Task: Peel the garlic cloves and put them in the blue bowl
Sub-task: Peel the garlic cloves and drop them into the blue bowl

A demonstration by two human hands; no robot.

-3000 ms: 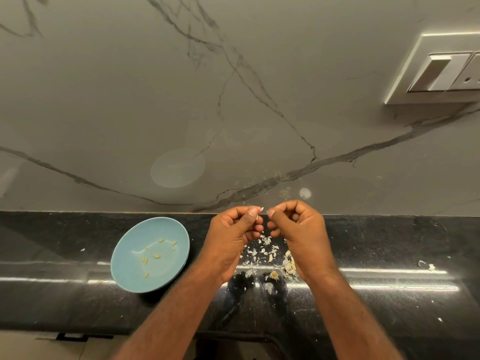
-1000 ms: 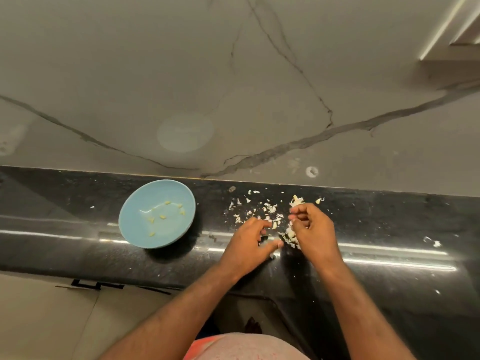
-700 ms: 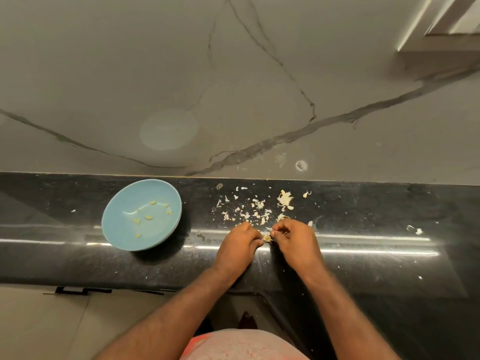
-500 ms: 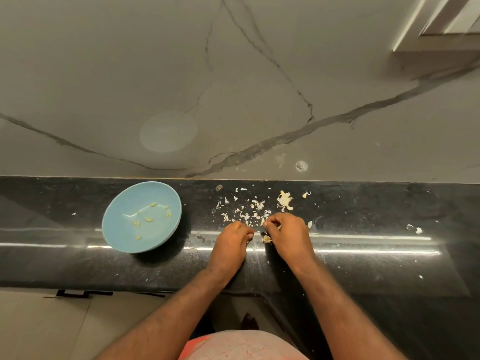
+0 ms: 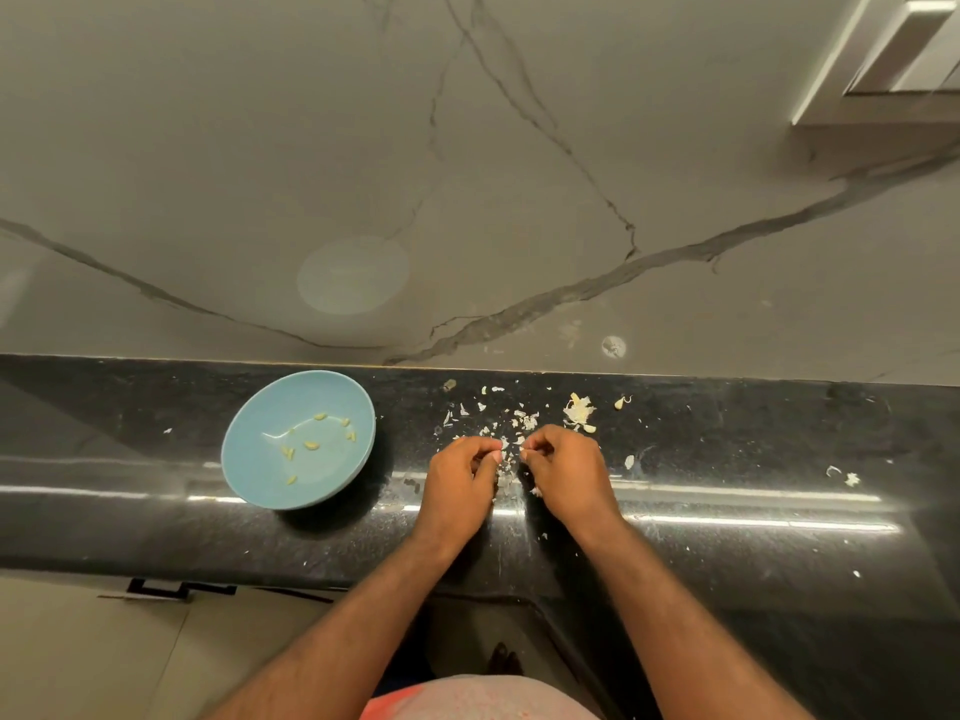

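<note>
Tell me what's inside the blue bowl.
The blue bowl holds about six small peeled garlic cloves, scattered apart on its floor. Nothing covers its inside, so no part of it is hidden.

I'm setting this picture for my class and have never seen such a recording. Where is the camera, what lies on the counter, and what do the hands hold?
No machine here: a person wears one wide-angle camera on the head, looking down at their own bare hands. The left hand and right hand are above a black counter, fingers curled, fingertips nearly meeting. If they pinch something, it is too small to make out. To the left stands a blue bowl with a few peeled garlic cloves in it. Beyond the hands lie papery peel scraps and a garlic clump.
</note>
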